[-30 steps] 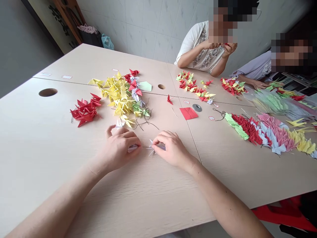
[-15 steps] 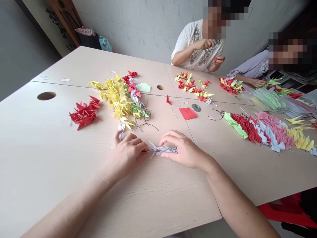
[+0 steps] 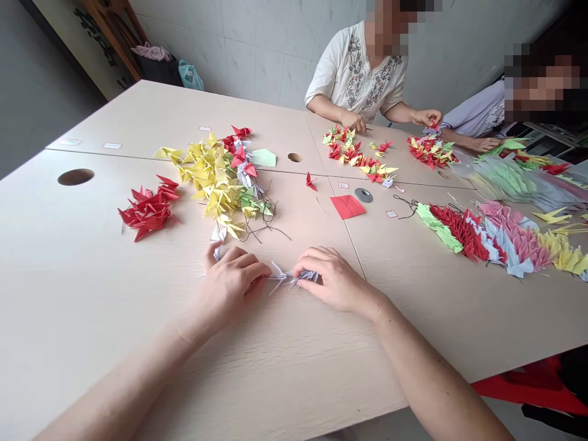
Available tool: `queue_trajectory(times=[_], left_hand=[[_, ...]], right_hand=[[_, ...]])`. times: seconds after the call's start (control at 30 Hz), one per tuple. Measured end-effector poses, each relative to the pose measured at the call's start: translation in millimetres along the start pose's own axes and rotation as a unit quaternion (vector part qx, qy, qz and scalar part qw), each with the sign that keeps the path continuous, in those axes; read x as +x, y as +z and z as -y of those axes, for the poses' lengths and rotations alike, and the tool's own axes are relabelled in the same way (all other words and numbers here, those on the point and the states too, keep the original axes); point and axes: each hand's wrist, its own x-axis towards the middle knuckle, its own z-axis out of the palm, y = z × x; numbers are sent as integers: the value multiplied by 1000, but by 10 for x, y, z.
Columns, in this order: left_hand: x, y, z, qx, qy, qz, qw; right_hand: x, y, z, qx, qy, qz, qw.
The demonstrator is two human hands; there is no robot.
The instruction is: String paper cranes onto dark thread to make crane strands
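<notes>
Low over the table in front of me, a short strand of pale lilac-white paper cranes stretches between my hands. My left hand is closed on its left end; the fingertips are pressed together and hide what exactly they pinch. My right hand curls its thumb and fingers round the cranes at the right end. Just behind my left hand lies another white crane. Farther back are a heap of yellow paper cranes with dark thread beside it, and a cluster of red paper cranes.
A red paper square, a round metal disc and a single red crane lie beyond my right hand. Coloured crane strands spread to the right. Two people sit opposite; one in a white embroidered blouse handles small paper pieces.
My right hand has slid slightly left along the strand, its fingers closing nearer the cranes. The person in the white blouse has lowered one hand to the table and reached the other sideways.
</notes>
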Motion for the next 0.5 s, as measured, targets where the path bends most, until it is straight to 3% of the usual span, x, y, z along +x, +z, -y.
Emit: queue_trajectory(times=[0.5], left_hand=[[-4,-33,-40,-22,-8,13,1000]], right_hand=[[3,4,-49,36,-13,16,999]])
